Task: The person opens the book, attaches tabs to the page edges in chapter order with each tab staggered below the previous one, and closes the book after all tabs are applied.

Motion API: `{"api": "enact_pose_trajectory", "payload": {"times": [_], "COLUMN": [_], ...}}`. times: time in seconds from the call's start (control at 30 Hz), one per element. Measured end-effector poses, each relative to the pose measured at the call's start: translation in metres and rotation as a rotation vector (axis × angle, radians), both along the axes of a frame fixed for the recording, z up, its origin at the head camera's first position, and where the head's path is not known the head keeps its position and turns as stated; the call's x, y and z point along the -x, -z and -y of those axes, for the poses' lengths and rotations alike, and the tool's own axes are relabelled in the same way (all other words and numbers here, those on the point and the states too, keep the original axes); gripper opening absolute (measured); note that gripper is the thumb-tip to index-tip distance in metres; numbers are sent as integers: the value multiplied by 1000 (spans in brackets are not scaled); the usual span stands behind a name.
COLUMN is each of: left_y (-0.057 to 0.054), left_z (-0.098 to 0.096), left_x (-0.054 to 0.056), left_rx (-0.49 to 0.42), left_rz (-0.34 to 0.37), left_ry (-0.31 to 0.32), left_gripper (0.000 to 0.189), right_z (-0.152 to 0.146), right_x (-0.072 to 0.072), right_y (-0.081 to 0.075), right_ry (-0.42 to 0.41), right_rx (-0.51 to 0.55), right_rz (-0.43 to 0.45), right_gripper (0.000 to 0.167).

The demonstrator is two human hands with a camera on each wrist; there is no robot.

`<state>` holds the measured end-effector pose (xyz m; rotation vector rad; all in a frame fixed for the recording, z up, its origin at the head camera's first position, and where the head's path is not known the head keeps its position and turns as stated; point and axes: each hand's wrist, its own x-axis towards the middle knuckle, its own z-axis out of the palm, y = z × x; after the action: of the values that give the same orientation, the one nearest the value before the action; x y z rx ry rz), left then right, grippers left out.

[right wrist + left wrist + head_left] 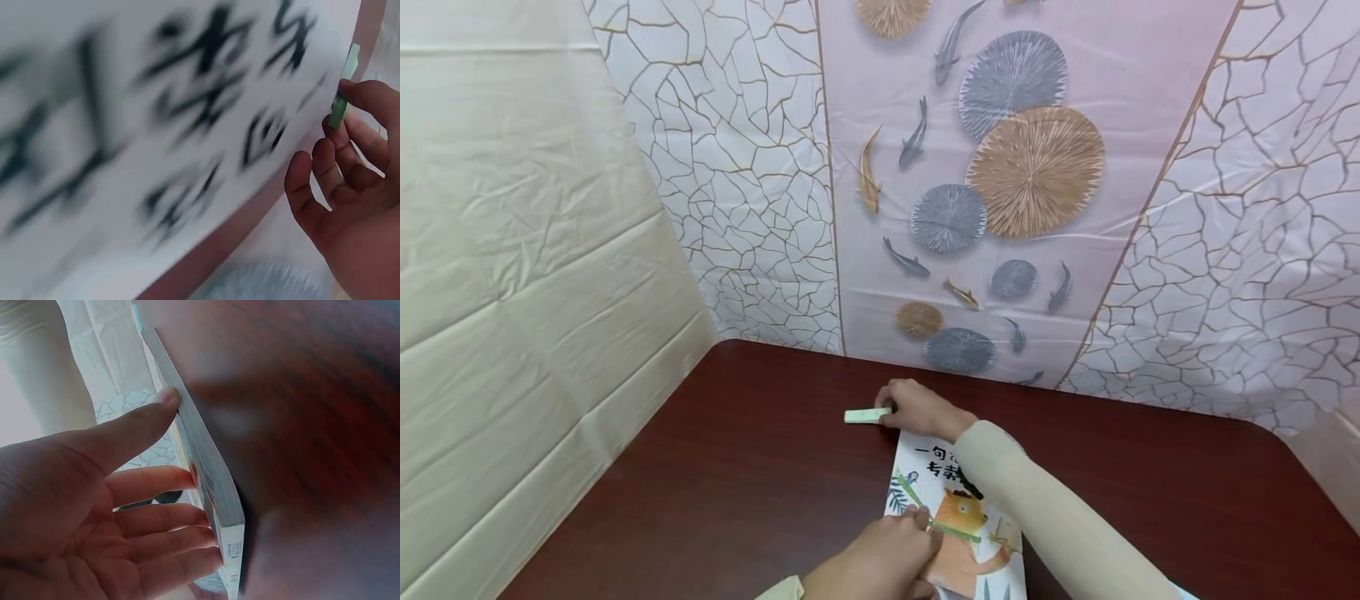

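Observation:
A picture book (958, 575) with an orange fox and black lettering on its white cover lies flat on the table. My left hand (883, 554) rests on its left side. In the left wrist view the fingers (165, 515) lie fairly straight against the cover, and the thumb touches the book's edge (203, 447). Just past the top edge of the book, my right hand (921, 408) pinches a small pale green strip (863, 415) between thumb and fingers. The right wrist view shows the strip (344, 87) side-on, with the other fingers loosely bent.
The dark reddish-brown table (722, 467) extends around the book. A patterned cloth (887, 242) hangs behind it, and a cream cloth (535, 275) hangs at the left. The corner of a light blue thing (1183, 592) shows at the bottom right.

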<state>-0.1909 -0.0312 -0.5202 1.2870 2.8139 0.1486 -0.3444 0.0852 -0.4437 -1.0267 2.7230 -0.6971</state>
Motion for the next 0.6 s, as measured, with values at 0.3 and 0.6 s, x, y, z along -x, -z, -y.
{"api": "enact_pose_trajectory", "payload": {"times": [0.3,0.6], "left_y": [-10,-38], "left_z": [-14,-8], "left_x": [-4,-16], "left_rx": [-8,-18], "left_rz": [56,70], "left_ry": [-58,-119], "left_gripper": [32,31], "right_z": [-81,-133], "right_x": [-14,-33], "right_y": [6,1], "right_ry": [167,288], "right_rx": [38,-24], "right_rz": [45,7], "right_gripper": [15,16]}}
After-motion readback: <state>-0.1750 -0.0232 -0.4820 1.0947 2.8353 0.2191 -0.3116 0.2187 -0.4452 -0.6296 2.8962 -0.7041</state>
